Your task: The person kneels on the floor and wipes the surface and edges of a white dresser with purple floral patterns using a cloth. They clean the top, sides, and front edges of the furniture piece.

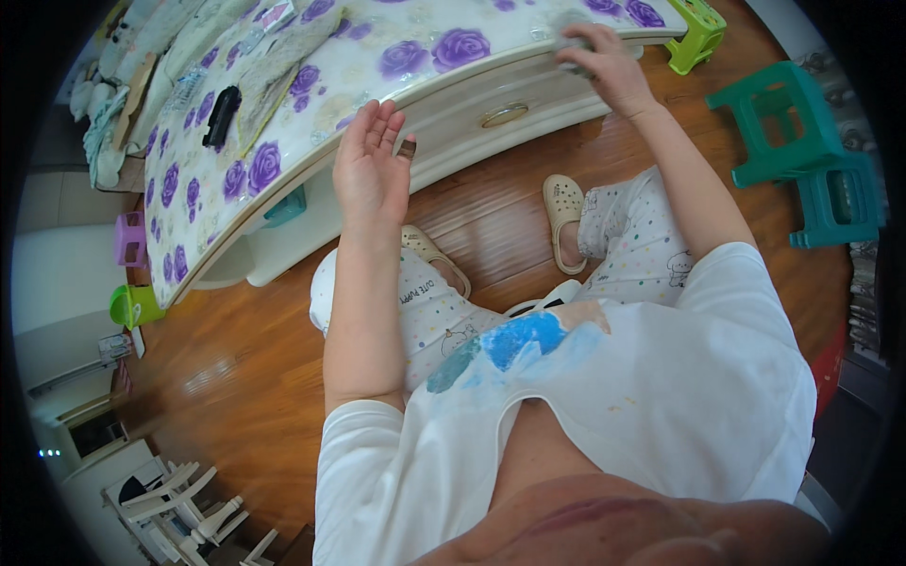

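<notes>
My left hand point(371, 156) is raised at the edge of the table point(403, 88), palm towards the view, fingers together and slightly bent, holding nothing. One finger has a brown band around it. My right hand point(612, 67) is over the table's edge, with thumb and fingers curled around a small, blurred greyish object point(575, 49), whose kind I cannot tell. A glossy cover with purple roses lies on the table. On it are a black elongated object point(221, 117), a grey cloth with a yellow edge point(272, 78) and a clear plastic item point(185, 88).
A drawer with an oval handle point(505, 114) is in the table's side. Green plastic stools point(786, 127) stand at right, a lime stool point(697, 35) by the table's far corner. A purple stool point(131, 239) and lime bucket point(138, 306) stand at left, white chairs point(184, 509) lower left.
</notes>
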A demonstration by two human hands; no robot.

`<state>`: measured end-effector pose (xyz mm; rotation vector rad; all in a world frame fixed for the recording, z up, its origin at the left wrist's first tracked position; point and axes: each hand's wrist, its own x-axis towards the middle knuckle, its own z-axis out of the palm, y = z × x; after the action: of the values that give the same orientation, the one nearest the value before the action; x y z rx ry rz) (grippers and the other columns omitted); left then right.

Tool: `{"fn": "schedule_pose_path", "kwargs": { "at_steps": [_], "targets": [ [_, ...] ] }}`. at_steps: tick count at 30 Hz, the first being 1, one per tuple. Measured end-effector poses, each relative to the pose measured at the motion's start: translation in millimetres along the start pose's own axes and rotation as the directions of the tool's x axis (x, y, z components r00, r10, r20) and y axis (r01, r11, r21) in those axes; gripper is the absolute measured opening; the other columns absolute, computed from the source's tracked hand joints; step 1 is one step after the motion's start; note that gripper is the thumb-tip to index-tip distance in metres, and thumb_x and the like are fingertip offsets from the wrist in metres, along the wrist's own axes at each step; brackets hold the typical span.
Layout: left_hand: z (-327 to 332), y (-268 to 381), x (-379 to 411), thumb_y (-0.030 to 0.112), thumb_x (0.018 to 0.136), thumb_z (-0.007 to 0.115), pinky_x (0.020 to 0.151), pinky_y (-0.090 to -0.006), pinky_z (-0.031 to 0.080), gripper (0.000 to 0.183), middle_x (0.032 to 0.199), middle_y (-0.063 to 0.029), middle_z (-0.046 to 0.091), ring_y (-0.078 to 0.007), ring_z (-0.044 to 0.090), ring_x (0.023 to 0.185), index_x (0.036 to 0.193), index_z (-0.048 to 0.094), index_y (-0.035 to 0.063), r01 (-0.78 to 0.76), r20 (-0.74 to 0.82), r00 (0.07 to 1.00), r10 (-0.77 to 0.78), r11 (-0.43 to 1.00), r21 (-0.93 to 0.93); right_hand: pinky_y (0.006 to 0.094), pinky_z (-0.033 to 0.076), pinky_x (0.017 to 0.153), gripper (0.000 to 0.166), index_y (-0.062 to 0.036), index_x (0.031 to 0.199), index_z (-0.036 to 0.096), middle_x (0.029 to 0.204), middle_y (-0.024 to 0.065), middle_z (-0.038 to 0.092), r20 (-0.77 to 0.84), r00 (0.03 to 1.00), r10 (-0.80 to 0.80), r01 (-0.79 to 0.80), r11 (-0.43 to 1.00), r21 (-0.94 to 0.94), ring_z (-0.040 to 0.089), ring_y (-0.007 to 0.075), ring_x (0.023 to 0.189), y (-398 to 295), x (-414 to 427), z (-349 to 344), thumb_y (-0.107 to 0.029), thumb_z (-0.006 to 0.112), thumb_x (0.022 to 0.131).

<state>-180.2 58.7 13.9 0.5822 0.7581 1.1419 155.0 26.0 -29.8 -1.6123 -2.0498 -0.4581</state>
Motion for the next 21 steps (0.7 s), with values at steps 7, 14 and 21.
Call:
{"fn": "schedule_pose_path", "kwargs": {
  "at_steps": [7, 14, 21],
  "targets": [
    [-5, -2, 1, 0.024, 0.090, 0.057, 0.090, -0.0382, 0.039, 0.032, 0.117, -0.0125, 0.054, -0.0232, 0.050, 0.109, 0.113, 0.053, 0.0008, -0.004, 0.002, 1.000, 0.004, 1.000, 0.029, 0.0397, 0.041, 0.095, 0.039, -0.0133, 0.089, 0.064, 0.114, 0.0071, 0.054, -0.190, 0.975, 0.112, -0.105, 0.993, 0.049, 0.045, 0.0322, 0.113, 2, 1, 11, 0.012, 0.059, 0.061],
    [-8, -14, 18, 0.024, 0.091, 0.056, 0.090, -0.0365, 0.039, 0.032, 0.121, -0.0091, 0.054, -0.0198, 0.050, 0.109, 0.116, 0.053, 0.0036, 0.020, -0.043, 0.999, -0.014, 0.989, 0.145, 0.0383, 0.042, 0.094, 0.032, -0.0103, 0.089, 0.063, 0.113, 0.0072, 0.054, -0.256, 0.966, 0.030, 0.021, 0.981, 0.194, 0.046, 0.0312, 0.113, -19, 10, 29, 0.009, 0.061, 0.063],
    [-5, -35, 31, 0.022, 0.091, 0.058, 0.084, -0.0346, 0.039, 0.032, 0.112, -0.0059, 0.057, -0.0157, 0.052, 0.101, 0.118, 0.051, 0.0050, -0.086, -0.050, 0.993, 0.106, 0.950, 0.299, 0.0350, 0.046, 0.091, 0.038, -0.0128, 0.091, 0.061, 0.119, 0.0038, 0.054, -0.157, 0.986, -0.061, 0.103, 0.957, 0.272, 0.047, 0.0275, 0.116, 6, 6, 13, 0.012, 0.060, 0.063]
  ]
}}
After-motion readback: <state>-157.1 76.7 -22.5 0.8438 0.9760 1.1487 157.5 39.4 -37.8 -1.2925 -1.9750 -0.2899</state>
